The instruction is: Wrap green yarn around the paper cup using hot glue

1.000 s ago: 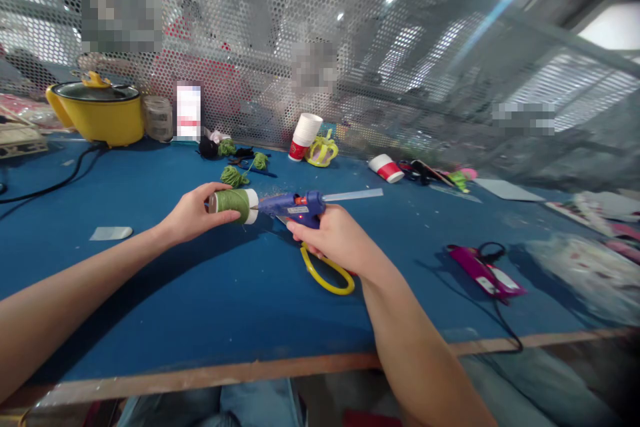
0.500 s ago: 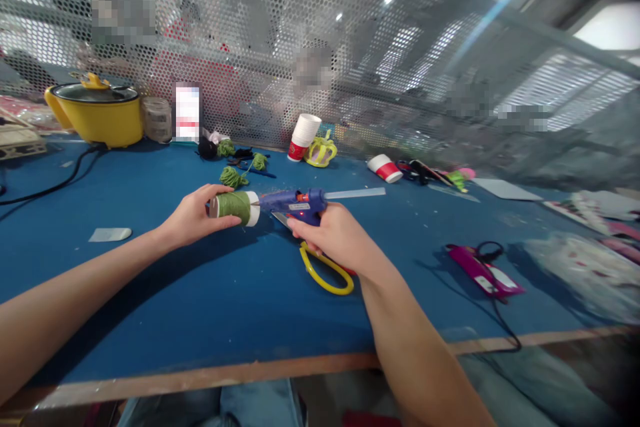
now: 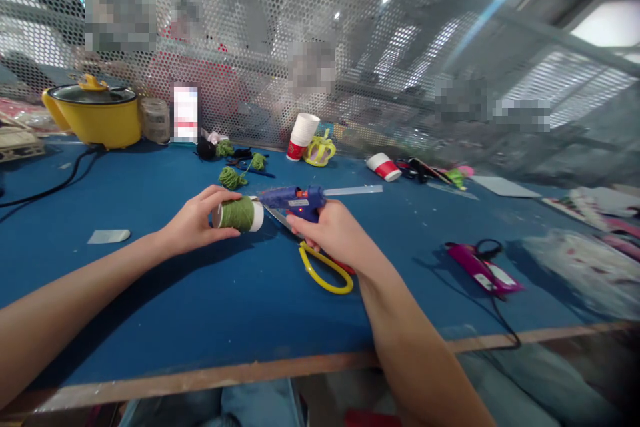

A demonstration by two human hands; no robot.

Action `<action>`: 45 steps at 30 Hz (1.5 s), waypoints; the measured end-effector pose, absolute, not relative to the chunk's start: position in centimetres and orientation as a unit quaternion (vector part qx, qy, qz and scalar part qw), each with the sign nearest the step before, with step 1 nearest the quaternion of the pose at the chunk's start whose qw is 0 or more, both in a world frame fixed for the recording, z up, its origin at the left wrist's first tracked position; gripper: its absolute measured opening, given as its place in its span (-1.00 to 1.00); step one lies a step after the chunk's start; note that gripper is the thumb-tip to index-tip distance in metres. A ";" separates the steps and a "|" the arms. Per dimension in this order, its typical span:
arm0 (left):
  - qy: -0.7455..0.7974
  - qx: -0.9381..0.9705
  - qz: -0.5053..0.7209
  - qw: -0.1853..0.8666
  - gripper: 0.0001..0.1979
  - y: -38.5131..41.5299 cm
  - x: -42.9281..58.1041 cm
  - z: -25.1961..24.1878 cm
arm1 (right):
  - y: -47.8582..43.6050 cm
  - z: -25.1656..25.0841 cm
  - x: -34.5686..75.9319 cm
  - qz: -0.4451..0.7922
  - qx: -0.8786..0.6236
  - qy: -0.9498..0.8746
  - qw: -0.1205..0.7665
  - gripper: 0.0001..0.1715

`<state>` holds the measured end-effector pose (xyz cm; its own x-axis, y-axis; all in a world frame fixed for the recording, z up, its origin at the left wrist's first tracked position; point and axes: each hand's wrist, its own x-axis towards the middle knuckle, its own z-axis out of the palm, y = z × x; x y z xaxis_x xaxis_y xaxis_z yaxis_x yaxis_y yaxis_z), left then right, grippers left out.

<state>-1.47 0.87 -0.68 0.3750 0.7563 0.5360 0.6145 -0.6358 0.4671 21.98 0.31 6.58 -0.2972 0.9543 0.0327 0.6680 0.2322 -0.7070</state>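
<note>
My left hand (image 3: 200,220) is closed around the base end of a paper cup (image 3: 257,215), which lies sideways in the air. Green yarn (image 3: 237,214) is wound round the cup's middle, leaving a white band at the rim end. In my right hand (image 3: 333,230) is a blue hot glue gun (image 3: 295,200) with a small red light lit and a long clear glue stick out of its back. Its nozzle is at the cup's rim end; whether it touches I cannot tell. Yellow-handled scissors (image 3: 327,277) lie on the table below my right hand, partly hidden by it.
Green yarn balls (image 3: 233,178) lie behind the cup. Further back stand a yellow pot (image 3: 97,113), a jar (image 3: 156,120), stacked paper cups (image 3: 303,137) and a yellow yarn-wrapped cup (image 3: 320,149). A purple packet (image 3: 483,268) with a black cord and a plastic bag (image 3: 580,273) lie to the right.
The yarn-wound cup has shifted slightly right and down and tilted a little, its rim end now lower than the nozzle. The glue gun stays nearly in place.
</note>
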 end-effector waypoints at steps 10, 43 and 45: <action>0.377 0.852 0.359 0.061 -0.54 0.6 -1.4 -0.6 | 0.7 6.4 22.0 0.305 -0.544 -0.747 0.232 -0.73; 0.373 0.847 0.369 0.080 -0.51 0.4 -0.9 -0.5 | 8.0 3.5 21.6 0.127 -0.545 -0.774 0.297 -0.67; 0.341 0.872 0.346 0.061 -0.51 0.1 -0.7 -0.5 | 6.8 4.7 20.2 0.219 -0.468 -0.816 0.260 -0.49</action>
<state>-0.74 0.10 -0.47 0.5269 0.6376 0.5619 0.5529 -0.7593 0.3432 20.24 6.85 4.65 -0.4258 0.8778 0.2193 0.6504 0.4654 -0.6003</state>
